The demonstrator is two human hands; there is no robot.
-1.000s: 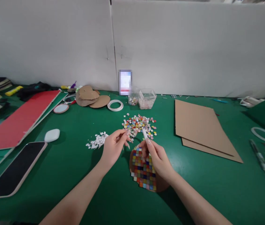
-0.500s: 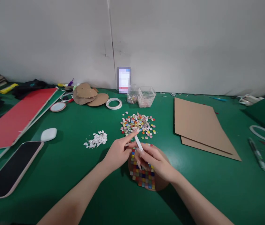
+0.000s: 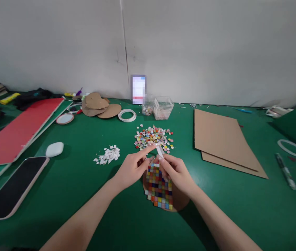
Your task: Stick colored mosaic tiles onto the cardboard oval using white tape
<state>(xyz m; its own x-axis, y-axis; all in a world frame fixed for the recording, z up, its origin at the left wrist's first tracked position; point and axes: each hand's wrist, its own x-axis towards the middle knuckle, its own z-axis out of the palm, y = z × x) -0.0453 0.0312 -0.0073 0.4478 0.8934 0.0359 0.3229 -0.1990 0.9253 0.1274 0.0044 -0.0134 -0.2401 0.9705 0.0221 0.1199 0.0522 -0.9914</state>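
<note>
Steadying the white strip [image 3: 159, 150] well calls for a light, firm pinch near its lower end, and the right hand [image 3: 177, 174] grips it there between thumb and fingers. The left hand [image 3: 132, 169] reaches its index finger to the upper end; whether its grip holds anything, I cannot tell. Gentle fingertip pressure should avoid bending the strip. Wrists are best clear of the coloured mosaic tiles [image 3: 159, 201] on the cardboard disc [image 3: 181, 200], which lies on the green surface [image 3: 228, 205] beneath the hands, nearer the wearer than the loose tiles [image 3: 150, 134].
</note>
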